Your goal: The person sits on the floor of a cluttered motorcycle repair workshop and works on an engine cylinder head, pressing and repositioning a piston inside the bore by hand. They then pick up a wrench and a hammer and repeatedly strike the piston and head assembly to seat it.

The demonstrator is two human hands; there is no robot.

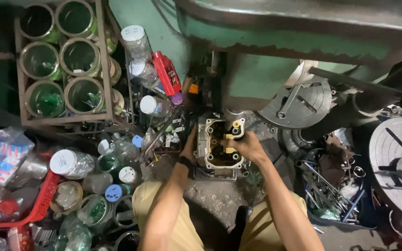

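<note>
The pale, oily cast-metal engine head (219, 143) lies open; left hand (189, 148) grips its side, right hand (246, 146) pinches a yellowish inner part (231, 136), not yet clear of the head.

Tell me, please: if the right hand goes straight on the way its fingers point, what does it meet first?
The right hand points left, already on the metal engine part. Beyond it, probably the left hand; depth is unclear.

Engine cylinder head (219, 144): pale cast metal, oily, open face up, bolt holes at corners. Lies between both hands, left hand (189, 148) against its side, right hand (247, 146) over its edge.
</note>
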